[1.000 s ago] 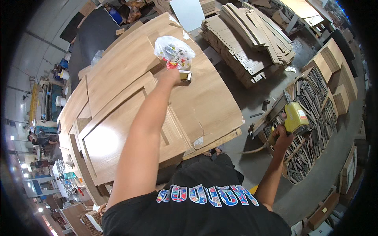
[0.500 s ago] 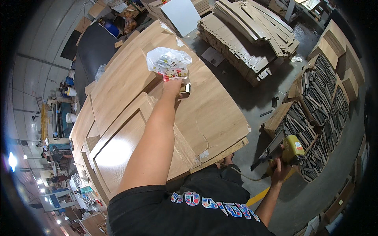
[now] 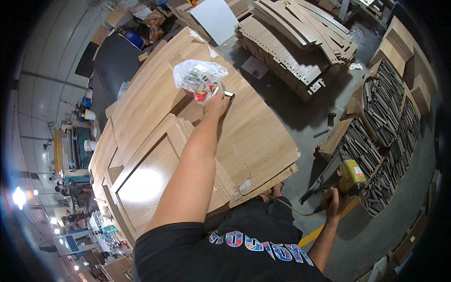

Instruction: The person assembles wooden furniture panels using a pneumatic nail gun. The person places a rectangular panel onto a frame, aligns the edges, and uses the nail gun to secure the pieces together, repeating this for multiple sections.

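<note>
My left hand (image 3: pixel 214 104) reaches across a wood-grain panel (image 3: pixel 256 127) to a white plastic bag (image 3: pixel 199 75) with printed patterns. Its fingers are bent and partly hidden at the bag's near edge. Right beside them lies a small flat thing with a dark edge and shiny end (image 3: pixel 229 97); whether the fingers grip it or only touch it is unclear. Low on the right, my right hand (image 3: pixel 334 203) is wrapped round the handle of a yellow-green nail gun (image 3: pixel 351 177), its long dark magazine angled down to the left. A hose (image 3: pixel 300 214) trails from it.
Stacked boards with a framed panel (image 3: pixel 145 183) fill the bench at left. Cartons of dark strips (image 3: pixel 383 113) stand on the floor at right. A pile of notched boards (image 3: pixel 286 51) sits beyond the bench. Other people (image 3: pixel 70 190) are far off at left.
My left hand has shifted slightly right and nearer, along with the small flat thing, which now sits at a steeper angle. The nail gun stays almost in place in my right hand.
</note>
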Demonstrator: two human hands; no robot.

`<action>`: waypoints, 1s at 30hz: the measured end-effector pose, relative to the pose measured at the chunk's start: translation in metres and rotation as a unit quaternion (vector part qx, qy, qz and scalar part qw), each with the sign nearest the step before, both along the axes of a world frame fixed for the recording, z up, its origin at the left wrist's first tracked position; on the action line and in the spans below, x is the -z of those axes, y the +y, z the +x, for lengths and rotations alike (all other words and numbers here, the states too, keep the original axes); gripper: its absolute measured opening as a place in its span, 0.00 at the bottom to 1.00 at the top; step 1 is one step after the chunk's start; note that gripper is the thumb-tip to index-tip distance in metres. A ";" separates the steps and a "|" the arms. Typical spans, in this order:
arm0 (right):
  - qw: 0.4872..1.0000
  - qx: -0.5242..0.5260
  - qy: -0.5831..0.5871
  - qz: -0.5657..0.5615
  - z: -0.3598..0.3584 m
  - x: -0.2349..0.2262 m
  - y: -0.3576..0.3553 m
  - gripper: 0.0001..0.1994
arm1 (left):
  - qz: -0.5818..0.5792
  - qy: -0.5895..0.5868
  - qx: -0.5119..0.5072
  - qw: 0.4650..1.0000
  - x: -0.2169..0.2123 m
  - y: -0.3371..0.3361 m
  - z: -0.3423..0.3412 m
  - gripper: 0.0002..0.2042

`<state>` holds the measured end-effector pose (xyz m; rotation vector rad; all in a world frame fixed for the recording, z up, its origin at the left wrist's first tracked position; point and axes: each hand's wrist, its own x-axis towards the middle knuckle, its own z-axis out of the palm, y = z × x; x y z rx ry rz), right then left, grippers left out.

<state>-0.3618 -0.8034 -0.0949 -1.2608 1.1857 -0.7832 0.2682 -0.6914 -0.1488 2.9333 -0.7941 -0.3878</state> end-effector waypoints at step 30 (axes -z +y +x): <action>0.999 -0.037 -0.026 -0.023 0.007 -0.037 -0.016 0.21 | -0.161 -0.038 0.097 0.981 -0.044 0.004 0.026 0.16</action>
